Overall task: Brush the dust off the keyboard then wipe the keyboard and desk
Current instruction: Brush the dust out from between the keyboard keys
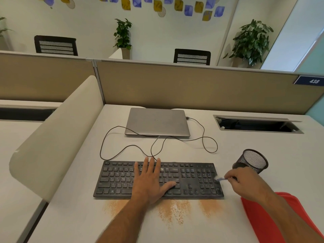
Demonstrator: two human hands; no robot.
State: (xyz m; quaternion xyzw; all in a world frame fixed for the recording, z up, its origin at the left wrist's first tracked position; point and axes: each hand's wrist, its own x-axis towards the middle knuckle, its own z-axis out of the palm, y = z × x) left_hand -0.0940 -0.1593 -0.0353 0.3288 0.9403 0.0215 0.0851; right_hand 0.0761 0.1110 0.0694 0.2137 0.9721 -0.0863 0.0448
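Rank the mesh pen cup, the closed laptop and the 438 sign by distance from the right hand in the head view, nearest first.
From the right hand, which pinches a small brush:
1. Mesh pen cup: just beyond the hand, lying tilted on the desk.
2. Closed laptop: farther back, towards the left.
3. 438 sign: farthest, on the partition at the right.

Keyboard (pixel 158 179) lies on bench (pixel 263 149), centre front. Closed laptop (pixel 157 122) behind it, cable (pixel 203 137) looped between them. Mesh cup (pixel 251 161) just right of keyboard, tilted. Dust patches (pixel 172 211) on bench before keyboard. Cable hatch (pixel 257 124) at right rear.
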